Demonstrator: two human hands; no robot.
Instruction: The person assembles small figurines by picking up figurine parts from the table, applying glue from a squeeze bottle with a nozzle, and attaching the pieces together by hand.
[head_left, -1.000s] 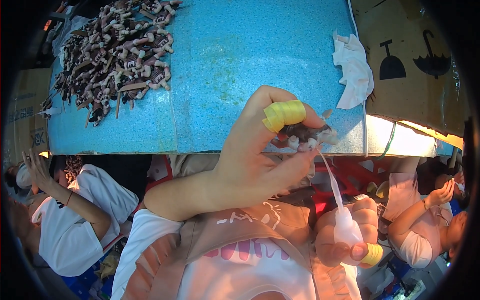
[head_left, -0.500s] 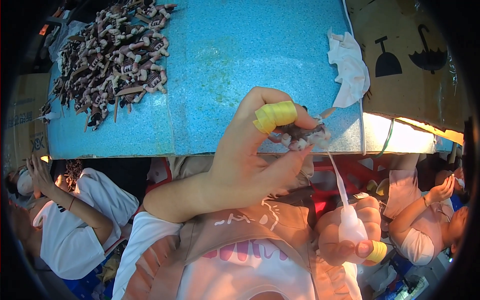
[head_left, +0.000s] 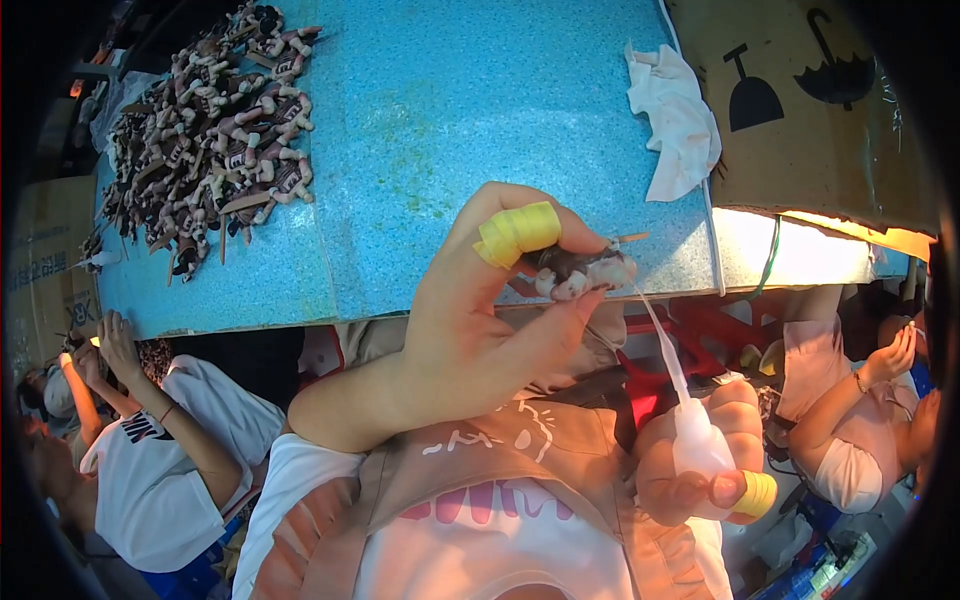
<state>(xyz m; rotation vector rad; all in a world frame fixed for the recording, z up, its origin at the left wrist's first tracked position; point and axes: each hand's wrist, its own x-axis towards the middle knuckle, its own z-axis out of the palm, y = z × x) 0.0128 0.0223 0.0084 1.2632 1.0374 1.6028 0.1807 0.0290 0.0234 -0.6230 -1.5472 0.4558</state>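
Between the thumb and fingers of my left hand (head_left: pixel 480 310) is a small figurine (head_left: pixel 578 275), dark brown and pale pink. A thin wooden stick (head_left: pixel 632 237) shows just past it. Yellow tape wraps one finger of this hand. My right hand (head_left: pixel 700 455) is closed round a translucent white squeeze bottle (head_left: pixel 700 445) in front of my apron. The bottle's long thin nozzle (head_left: pixel 664 340) points up and left, its tip close to the figurine's right end; whether they touch I cannot tell. Yellow tape is also on my right thumb.
A heap of similar figurines (head_left: pixel 215 150) lies on the left of the blue tabletop (head_left: pixel 400 230). At the right are a crumpled white cloth (head_left: pixel 675 120) and a cardboard box (head_left: pixel 790 110). One person (head_left: pixel 180 450) sits at left, another (head_left: pixel 850 420) at right.
The view has shifted slightly, moving the tabletop things left and up in the picture. The figurine has turned a little in my left hand; the nozzle stays near it. Another hand shows at far left.
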